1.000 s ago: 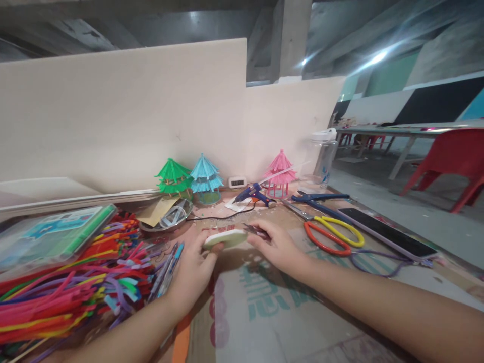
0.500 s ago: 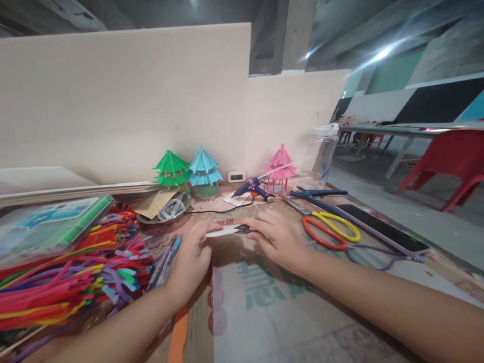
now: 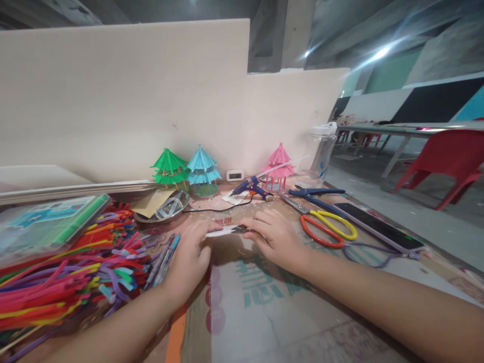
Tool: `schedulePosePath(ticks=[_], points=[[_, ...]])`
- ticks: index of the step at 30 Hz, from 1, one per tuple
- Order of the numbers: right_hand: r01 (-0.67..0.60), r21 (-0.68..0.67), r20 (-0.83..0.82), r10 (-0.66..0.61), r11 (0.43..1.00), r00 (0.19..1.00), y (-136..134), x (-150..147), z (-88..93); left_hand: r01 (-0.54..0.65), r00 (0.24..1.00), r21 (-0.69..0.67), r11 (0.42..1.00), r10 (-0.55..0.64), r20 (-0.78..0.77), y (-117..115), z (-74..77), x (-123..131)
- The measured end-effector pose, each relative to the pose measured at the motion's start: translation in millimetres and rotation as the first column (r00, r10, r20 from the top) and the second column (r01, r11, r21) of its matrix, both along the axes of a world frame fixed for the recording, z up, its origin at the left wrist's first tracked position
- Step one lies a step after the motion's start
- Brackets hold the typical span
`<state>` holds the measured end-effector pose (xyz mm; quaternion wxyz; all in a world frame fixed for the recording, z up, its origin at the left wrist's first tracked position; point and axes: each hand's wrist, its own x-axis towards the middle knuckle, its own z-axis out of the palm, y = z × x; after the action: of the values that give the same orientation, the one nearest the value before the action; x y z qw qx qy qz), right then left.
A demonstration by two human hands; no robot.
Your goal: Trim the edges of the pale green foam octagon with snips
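Observation:
My left hand (image 3: 191, 254) pinches the left edge of a thin white disc (image 3: 221, 232), held nearly flat and seen edge-on above the cardboard sheet (image 3: 264, 307). My right hand (image 3: 274, 234) is closed on a small dark cutting tool (image 3: 242, 229) whose tip meets the disc's right edge. Both forearms reach in from the bottom of the view.
A heap of coloured pipe cleaners (image 3: 64, 272) and pens (image 3: 164, 259) lies at left, under a clear plastic box (image 3: 45, 224). Green (image 3: 170, 169), blue (image 3: 202, 169) and pink (image 3: 278, 164) paper pavilions stand by the wall. A glue gun (image 3: 251, 187), scissors (image 3: 327, 227), a phone (image 3: 378, 232) and a bottle (image 3: 321, 151) lie at right.
The white disc has tipped from showing its face to lying almost flat, edge-on. Both hands have stayed together at the same spot; the view has shifted slightly.

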<state>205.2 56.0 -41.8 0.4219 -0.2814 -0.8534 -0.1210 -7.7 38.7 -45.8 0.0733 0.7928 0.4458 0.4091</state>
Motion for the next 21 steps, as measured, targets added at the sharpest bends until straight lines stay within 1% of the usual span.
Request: schedulePosePath(ticks=[5,9,16,21], points=[[0.002,-0.006,-0.007,-0.002,1.0,1.0,1.2,0.2,-0.8,-0.014,1.0,-0.011,1.0,0.014,0.0,0.3,0.5,0.2],[0.001,-0.017,-0.009,-0.001,1.0,1.0,1.4,0.3,-0.5,-0.003,1.0,-0.008,1.0,0.003,0.014,0.7,-0.1,0.0],[0.003,0.013,-0.005,-0.003,1.0,1.0,0.8,0.4,-0.8,-0.024,1.0,0.015,1.0,0.024,0.01,1.3,-0.7,0.2],[-0.001,0.015,0.008,0.0,1.0,1.0,1.5,0.6,-1.2,-0.026,1.0,0.006,1.0,0.026,0.0,1.8,-1.3,-0.8]])
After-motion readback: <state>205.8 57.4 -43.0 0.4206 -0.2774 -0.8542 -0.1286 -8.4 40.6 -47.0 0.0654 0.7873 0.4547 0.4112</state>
